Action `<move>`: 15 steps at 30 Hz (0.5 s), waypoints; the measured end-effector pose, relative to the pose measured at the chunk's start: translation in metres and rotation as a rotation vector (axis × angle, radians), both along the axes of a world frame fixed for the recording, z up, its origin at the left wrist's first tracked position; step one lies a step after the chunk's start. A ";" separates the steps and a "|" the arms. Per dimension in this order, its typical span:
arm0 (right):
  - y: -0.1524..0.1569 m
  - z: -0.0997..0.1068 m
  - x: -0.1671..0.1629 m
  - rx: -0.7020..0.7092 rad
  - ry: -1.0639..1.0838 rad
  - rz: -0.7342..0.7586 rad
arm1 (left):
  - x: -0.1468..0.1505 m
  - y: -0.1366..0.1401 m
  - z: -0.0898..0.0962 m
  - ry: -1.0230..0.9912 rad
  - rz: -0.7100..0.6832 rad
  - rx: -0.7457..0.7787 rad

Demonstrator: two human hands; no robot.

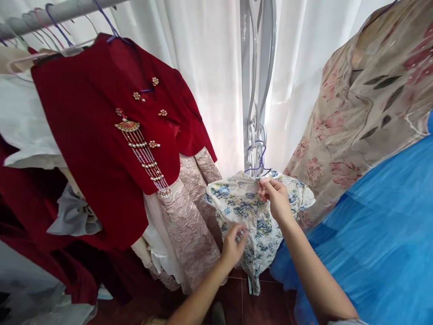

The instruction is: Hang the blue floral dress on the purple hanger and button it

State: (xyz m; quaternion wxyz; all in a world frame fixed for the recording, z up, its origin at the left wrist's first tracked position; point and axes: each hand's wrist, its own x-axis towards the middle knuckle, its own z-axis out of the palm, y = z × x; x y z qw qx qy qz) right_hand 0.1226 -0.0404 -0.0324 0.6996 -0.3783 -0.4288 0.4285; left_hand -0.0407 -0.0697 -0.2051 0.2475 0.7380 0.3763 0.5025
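A short-sleeved white garment with blue and yellowish flowers [243, 208] hangs on a purple hanger [261, 158] in front of me. My right hand [275, 197] is closed in a pinch on the garment's neckline, just below the hanger. Lower down and to the left, my left hand [235, 243] is in front of the garment's body. Its fingers are loosely curled with a gap between them and the thumb, slightly blurred, and I see nothing held in them. A narrow tail of the cloth hangs down toward the floor.
On the left, a rack rail [64, 13] carries a dark red jacket [91, 113] with beaded ornaments and a pink brocade skirt [189, 230]. A grey metal stand [259, 58] rises before white curtains [206, 67]. At right hang a beige floral dress [333, 122] and blue tulle [379, 225].
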 end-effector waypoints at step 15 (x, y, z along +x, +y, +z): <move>0.012 -0.054 0.005 -0.013 -0.339 -0.259 | 0.055 0.091 0.218 0.369 -0.183 0.422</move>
